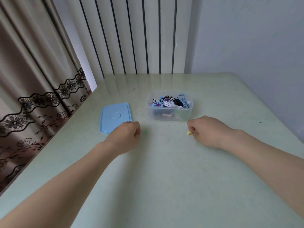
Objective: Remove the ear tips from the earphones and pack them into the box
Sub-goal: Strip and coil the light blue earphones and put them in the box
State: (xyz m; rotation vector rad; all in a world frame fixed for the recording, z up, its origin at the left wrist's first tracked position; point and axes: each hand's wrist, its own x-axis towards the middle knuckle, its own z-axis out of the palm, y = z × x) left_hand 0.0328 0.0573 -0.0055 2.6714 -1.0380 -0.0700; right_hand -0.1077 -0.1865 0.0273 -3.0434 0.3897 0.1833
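On the table [164, 170], the box [170, 115] sits at twelve o'clock, a tangle of earphones [171, 101] inside it. The lid [115, 117] lies flat at ten o'clock, well apart from the box. The left hand [126, 137] rests at the lid's near corner, the right hand [209, 131] at two o'clock before the box.

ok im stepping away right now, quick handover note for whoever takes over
Left hand: fingers curled, on the table by the light blue plastic lid; whether it holds anything cannot be told. A small green ear tip lies just beside it.
Right hand: pinches a small yellow ear tip.
The clear plastic box stands open, filled with tangled earphones.
Done: lid off, two tips out.
Left: put the tips in the box; more earphones may need checking.
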